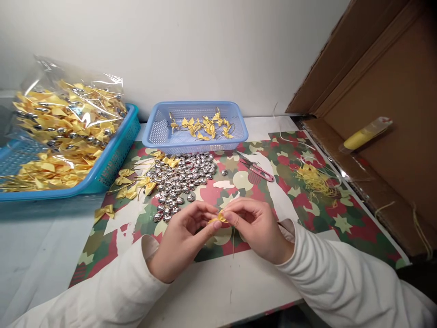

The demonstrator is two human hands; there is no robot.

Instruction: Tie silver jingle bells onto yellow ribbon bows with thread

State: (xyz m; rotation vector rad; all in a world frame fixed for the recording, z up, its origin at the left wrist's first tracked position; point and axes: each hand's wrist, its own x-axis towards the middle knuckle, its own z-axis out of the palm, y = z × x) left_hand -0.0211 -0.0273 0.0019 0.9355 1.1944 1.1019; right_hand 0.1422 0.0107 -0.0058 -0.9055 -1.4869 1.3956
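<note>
A small yellow ribbon bow (pixel 222 217) is pinched between my two hands above the front of the patterned sheet. My left hand (pixel 186 234) grips its left side with thumb and fingers, and my right hand (pixel 259 228) holds its right side. A thin cord (pixel 234 241) hangs down below the bow. Just beyond my left hand lies a pile of silver jingle bells (pixel 184 175). Several loose yellow bows (pixel 145 184) with gold cords lie at the left of the pile, and a single bow (pixel 104 212) sits nearer the left edge.
A blue basket (pixel 194 148) at the back holds bows with cords. To the left, a larger blue basket (pixel 119 152) carries loose bows and a clear bag (pixel 73 116) of bows with bells. Pink-handled thread snips (pixel 257 171), yellow thread scraps (pixel 314 180) and a cardboard box (pixel 385 91) are rightward.
</note>
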